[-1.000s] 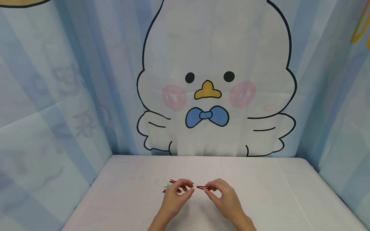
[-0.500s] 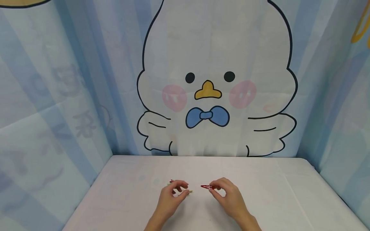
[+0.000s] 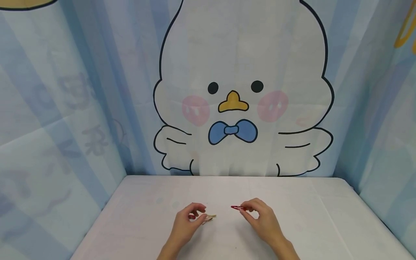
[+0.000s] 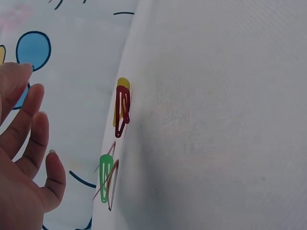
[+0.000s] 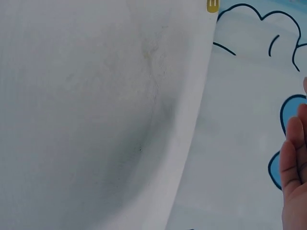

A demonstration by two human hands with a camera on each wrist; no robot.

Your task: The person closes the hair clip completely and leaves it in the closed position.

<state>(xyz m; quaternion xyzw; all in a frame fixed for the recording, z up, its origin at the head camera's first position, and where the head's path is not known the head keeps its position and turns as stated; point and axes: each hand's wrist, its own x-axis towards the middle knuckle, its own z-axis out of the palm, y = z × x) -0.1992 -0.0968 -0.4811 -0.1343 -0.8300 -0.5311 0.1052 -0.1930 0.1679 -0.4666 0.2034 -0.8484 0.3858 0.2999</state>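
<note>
A red snap hair clip (image 3: 238, 208) is pinched between the thumb and fingertips of my right hand (image 3: 264, 220), raised over the table. My left hand (image 3: 186, 222) hovers to the left with its fingers loosely bent, and nothing shows between them. Under and beside it lie several hair clips, partly hidden in the head view. The left wrist view has a dark red clip (image 4: 118, 130) overlapping a yellow clip (image 4: 123, 81), and a green clip (image 4: 104, 172) among thin brownish clips or bands (image 4: 113, 172). In the right wrist view, part of my right hand (image 5: 295, 163) shows without the held clip.
A white-covered table (image 3: 308, 216) spreads under both hands. Behind it hangs a pale blue curtain (image 3: 136, 90) printed with a white cartoon bird, and more curtain closes off both sides. A yellow clip's end (image 5: 213, 5) shows at the right wrist view's top edge.
My right hand has moved right and slightly up with the red clip. My left hand has drawn away to the left, uncovering clips at its right side while covering those on the left.
</note>
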